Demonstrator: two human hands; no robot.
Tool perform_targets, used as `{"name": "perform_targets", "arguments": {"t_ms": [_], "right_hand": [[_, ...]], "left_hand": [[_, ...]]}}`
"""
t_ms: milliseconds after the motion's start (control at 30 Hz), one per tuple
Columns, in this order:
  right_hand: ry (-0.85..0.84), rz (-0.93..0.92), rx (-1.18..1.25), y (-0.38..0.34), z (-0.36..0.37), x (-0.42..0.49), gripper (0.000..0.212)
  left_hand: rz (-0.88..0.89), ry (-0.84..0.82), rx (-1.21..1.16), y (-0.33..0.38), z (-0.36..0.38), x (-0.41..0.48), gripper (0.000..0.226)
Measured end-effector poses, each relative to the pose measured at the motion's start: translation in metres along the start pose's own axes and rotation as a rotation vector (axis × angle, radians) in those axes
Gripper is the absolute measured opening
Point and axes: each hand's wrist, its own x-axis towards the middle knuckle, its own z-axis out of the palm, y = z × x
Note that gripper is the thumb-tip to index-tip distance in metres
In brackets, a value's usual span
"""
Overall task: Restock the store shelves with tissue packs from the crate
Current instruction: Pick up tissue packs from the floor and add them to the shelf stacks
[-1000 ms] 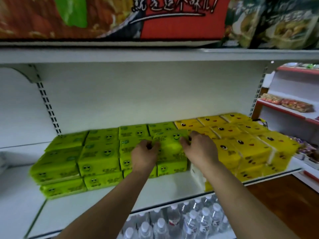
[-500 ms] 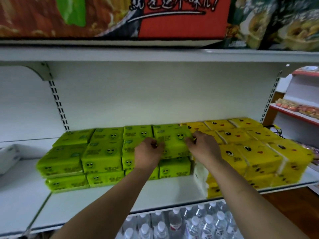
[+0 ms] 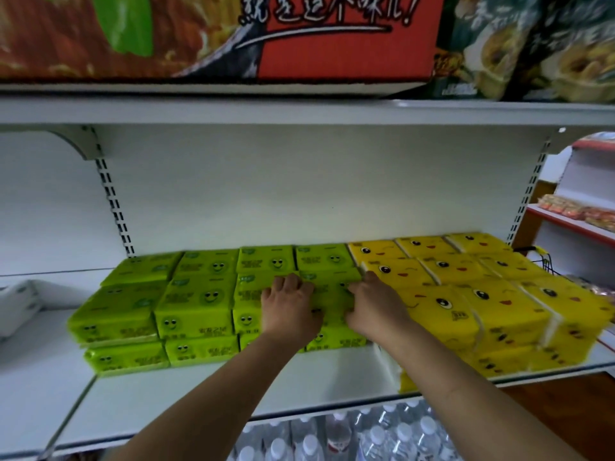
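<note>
Left grip (image 3: 289, 311) and right grip (image 3: 377, 309) curled round the green tissue pack (image 3: 328, 292), stacked on the shelf (image 3: 199, 394) beside the yellow packs (image 3: 466, 294); it likely wanted pushing back squarely, flush with its neighbours

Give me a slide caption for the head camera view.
Left hand and right hand grip a green pack beside yellow packs on the shelf.

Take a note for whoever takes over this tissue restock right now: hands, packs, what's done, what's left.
Left grip and right grip: both hold one green tissue pack by its sides, on top of the front green stack.
Done: green packs stacked on the left, yellow packs on the right.
Left: let go of this pack, then fill the bare front of the shelf. Crate not in view.
</note>
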Motion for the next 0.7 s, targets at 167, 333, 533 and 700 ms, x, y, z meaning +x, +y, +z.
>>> {"name": "perform_targets", "arguments": {"t_ms": [167,333,533,700], "right_hand": [[0.051,-0.076,-0.021,-0.007,0.011,-0.004,0.033],[0.164,-0.089,0.08,-0.012,0.002,-0.013,0.038],[0.243,-0.318,0.42,-0.114,0.005,-0.028,0.03],[0.137,-0.493,0.571,-0.238,0.036,-0.049,0.023]], "left_hand": [[0.036,0.019,0.059,0.002,0.003,-0.003,0.045],[0.014,0.214,-0.129,-0.014,-0.018,-0.019,0.036],[-0.241,0.349,-0.314,-0.099,-0.043,-0.067,0.031],[-0.527,0.432,-0.332,-0.208,-0.072,-0.142,0.028]]}}
